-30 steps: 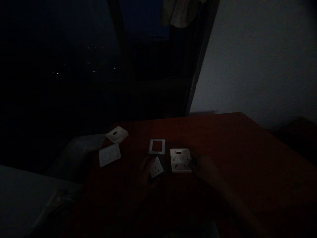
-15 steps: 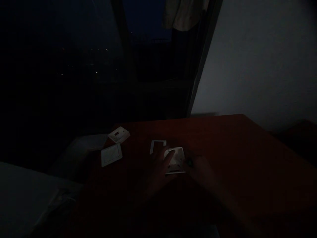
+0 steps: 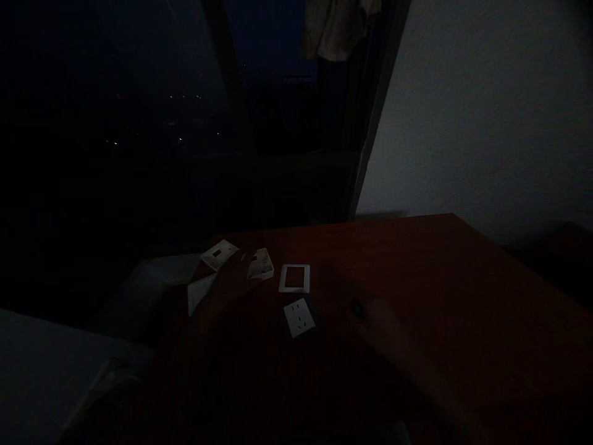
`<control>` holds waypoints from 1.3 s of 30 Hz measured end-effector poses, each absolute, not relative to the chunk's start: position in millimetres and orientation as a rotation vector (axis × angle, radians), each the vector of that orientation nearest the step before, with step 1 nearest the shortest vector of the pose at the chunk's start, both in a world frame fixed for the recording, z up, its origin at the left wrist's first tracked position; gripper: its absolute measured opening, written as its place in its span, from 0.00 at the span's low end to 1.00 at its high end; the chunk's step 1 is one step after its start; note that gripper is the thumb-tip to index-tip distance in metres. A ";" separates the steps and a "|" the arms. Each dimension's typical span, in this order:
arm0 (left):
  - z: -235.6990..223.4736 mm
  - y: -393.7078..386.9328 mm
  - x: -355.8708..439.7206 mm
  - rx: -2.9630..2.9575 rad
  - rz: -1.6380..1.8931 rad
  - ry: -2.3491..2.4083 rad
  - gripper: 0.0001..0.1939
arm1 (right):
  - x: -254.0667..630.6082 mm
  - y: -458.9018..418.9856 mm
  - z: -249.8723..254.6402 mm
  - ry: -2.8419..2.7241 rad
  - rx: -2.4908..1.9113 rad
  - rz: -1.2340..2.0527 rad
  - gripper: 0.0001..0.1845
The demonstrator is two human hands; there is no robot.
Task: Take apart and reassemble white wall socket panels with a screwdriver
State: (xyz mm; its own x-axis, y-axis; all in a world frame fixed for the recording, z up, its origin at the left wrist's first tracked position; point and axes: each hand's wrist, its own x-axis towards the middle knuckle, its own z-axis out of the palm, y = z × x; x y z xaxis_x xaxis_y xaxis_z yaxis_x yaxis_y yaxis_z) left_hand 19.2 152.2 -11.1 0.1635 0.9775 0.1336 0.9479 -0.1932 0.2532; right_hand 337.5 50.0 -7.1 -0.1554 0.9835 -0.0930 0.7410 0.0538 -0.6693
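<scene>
The scene is very dark. At the left of the table my left hand (image 3: 231, 275) grips a shallow white wall-socket box (image 3: 262, 264), its fingers and thumb about the box's left side. My right hand (image 3: 377, 318) is closed at the right of the middle, round a small dark object (image 3: 356, 308) with a greenish tint, too dim to name. Between the hands lies a white socket panel (image 3: 299, 317) with its slots facing up. Just beyond it rests a square white frame (image 3: 294, 279) with an open centre.
Another white box (image 3: 219, 254) with a rectangular hole lies at the table's far left edge. A flat white plate (image 3: 199, 293) is partly covered by my left arm. The reddish table (image 3: 417, 259) stands by a dark window and a pale wall (image 3: 472, 111).
My left hand has moved left with the white box, away from my right hand. The socket panel and the whole square frame are now uncovered. My right hand has hardly moved.
</scene>
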 end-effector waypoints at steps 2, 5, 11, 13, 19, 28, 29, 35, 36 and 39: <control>-13.2 152.2 18.0 2.338 0.399 1.910 0.29 | 337.4 49.8 -6.0 -1.969 -1.742 0.843 0.24; -15.3 149.0 23.7 2.482 0.433 1.858 0.29 | 338.3 49.8 -4.9 -1.978 -1.753 0.843 0.24; -22.1 135.6 59.8 2.603 0.507 1.611 0.21 | 338.7 50.1 -9.2 -1.978 -1.735 0.831 0.22; -24.9 131.7 71.3 2.582 0.449 1.518 0.18 | 338.3 49.9 -10.0 -1.981 -1.735 0.830 0.22; -29.7 129.2 78.3 2.506 0.310 1.408 0.08 | 338.0 46.6 -6.1 -1.995 -1.707 0.873 0.22; -36.0 130.1 80.2 2.527 0.350 1.385 0.03 | 337.5 47.2 -12.5 -2.015 -1.696 0.881 0.22; -35.8 129.9 81.0 2.530 0.362 1.382 0.03 | 337.4 47.0 -12.0 -2.018 -1.700 0.889 0.22; -22.6 119.9 83.5 2.506 0.524 1.413 0.03 | 335.6 45.4 -11.3 -1.999 -1.620 0.947 0.20; -18.6 116.1 84.3 2.490 0.563 1.425 0.03 | 335.3 45.6 -11.7 -1.987 -1.597 0.958 0.19; -5.1 101.7 88.3 2.457 0.621 1.452 0.02 | 335.0 47.6 -12.5 -1.964 -1.543 1.003 0.19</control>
